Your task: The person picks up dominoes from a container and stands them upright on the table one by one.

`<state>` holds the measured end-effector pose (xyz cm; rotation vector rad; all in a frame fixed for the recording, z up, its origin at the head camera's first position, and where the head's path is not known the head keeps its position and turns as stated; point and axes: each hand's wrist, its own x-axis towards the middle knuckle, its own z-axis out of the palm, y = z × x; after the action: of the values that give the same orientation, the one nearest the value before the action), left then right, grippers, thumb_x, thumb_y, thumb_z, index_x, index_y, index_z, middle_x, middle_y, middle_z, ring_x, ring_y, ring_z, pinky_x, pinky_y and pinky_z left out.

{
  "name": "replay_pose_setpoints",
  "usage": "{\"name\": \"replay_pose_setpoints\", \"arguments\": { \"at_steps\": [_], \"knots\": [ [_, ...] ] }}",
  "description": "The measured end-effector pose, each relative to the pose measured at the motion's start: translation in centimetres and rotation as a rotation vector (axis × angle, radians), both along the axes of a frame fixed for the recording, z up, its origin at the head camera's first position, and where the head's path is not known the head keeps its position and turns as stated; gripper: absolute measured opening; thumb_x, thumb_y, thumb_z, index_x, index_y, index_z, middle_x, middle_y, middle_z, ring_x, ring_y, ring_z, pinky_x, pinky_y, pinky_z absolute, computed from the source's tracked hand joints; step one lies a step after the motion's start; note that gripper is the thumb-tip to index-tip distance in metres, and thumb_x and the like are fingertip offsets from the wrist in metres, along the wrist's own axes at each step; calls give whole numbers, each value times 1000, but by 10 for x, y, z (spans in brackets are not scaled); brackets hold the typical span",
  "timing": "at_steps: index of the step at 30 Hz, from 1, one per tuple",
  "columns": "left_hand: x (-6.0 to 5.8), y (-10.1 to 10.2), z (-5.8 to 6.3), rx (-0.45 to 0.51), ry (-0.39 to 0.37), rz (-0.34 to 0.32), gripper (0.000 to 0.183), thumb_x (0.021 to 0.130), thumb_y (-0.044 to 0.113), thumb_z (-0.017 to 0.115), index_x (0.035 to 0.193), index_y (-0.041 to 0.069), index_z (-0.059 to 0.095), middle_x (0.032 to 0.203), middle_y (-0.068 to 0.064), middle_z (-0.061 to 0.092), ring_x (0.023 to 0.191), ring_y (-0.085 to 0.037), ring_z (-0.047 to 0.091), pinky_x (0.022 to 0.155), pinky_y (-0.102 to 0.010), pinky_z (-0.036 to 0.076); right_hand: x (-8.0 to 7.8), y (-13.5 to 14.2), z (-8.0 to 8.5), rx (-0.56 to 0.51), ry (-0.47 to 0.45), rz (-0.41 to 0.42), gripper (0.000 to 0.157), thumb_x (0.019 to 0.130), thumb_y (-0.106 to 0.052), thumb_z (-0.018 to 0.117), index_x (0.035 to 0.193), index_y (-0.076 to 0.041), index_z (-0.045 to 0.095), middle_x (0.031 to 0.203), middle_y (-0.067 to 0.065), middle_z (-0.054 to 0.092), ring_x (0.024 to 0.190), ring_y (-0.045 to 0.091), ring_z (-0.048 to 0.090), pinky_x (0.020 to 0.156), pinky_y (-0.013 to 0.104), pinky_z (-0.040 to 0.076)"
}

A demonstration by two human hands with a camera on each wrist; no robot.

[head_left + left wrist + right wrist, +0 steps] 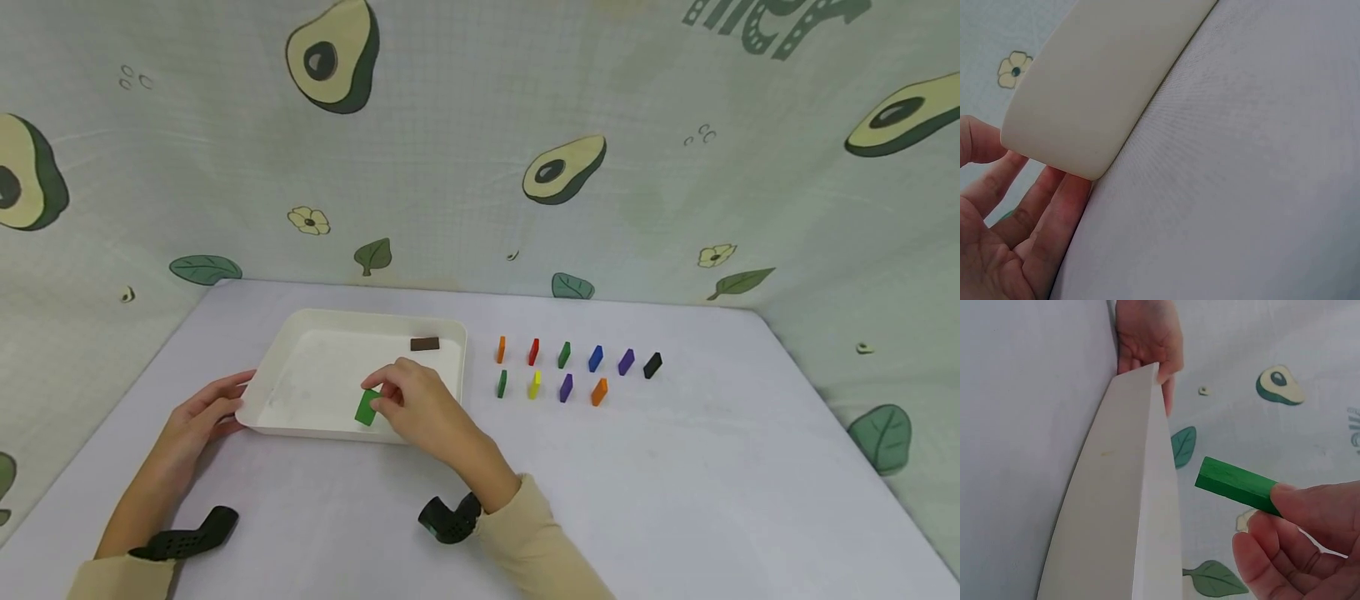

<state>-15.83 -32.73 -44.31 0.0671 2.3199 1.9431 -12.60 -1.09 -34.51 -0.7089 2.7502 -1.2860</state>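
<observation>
My right hand pinches a green domino block between thumb and fingers, over the near right part of a white tray. In the right wrist view the green block sticks out beyond the fingertips, above the tray's rim. At the tray's left end, my left hand holds the edge; the left wrist view shows its thumb by the rim and the other fingers against the outer wall. A dark brown block lies inside the tray near its far right corner.
Right of the tray, several coloured blocks stand on edge in two rows, among them a red one, a yellow one and a black one. The white table meets a curtain with avocado prints at the back.
</observation>
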Motion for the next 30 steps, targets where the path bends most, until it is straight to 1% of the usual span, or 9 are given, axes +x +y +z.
{"name": "replay_pose_setpoints", "arguments": {
  "at_steps": [5, 8, 13, 17, 23, 30],
  "knots": [
    [-1, 2, 1, 10, -4, 7, 42, 95, 28, 52, 135, 17, 48, 112, 28, 55, 88, 7, 58, 71, -11, 49, 5, 8, 1, -18, 12, -2, 17, 87, -6, 63, 103, -7, 66, 79, -2, 53, 71, 6, 47, 64, 14, 42],
    [-1, 2, 1, -5, -6, 11, 41, 96, 29, 51, 135, 17, 47, 111, 29, 54, 88, 7, 57, 70, -11, 49, 8, 14, 2, -14, 15, -5, 15, 87, -5, 61, 102, -7, 66, 79, -2, 52, 71, 7, 47, 64, 15, 43],
    [-1, 1, 1, 35, -11, 7, 39, 96, 26, 51, 134, 17, 48, 112, 28, 55, 89, 8, 57, 71, -11, 49, 13, 23, 3, 15, 20, -6, 14, 87, -5, 59, 100, -9, 64, 80, -3, 51, 72, 8, 47, 64, 16, 42],
    [-1, 1, 0, 56, -8, 3, 39, 96, 26, 52, 133, 17, 49, 112, 27, 55, 90, 8, 58, 71, -11, 49, 17, 31, 4, 30, 4, -21, 13, 88, -8, 59, 100, -10, 63, 80, -4, 51, 72, 7, 48, 62, 16, 43],
    [-1, 2, -1, 19, -7, 6, 41, 95, 29, 52, 135, 17, 48, 112, 28, 54, 89, 8, 58, 71, -11, 49, 24, 41, 6, 45, -29, -41, 13, 89, -11, 60, 102, -12, 62, 79, -6, 51, 70, 7, 48, 61, 18, 43],
    [0, 1, 0, 6, 3, 4, 41, 96, 29, 51, 135, 17, 48, 112, 28, 54, 89, 8, 57, 71, -11, 49, 28, 54, 6, 53, -29, -51, 13, 89, -10, 60, 102, -12, 61, 78, -5, 51, 70, 9, 49, 60, 19, 45]
  ]
}}
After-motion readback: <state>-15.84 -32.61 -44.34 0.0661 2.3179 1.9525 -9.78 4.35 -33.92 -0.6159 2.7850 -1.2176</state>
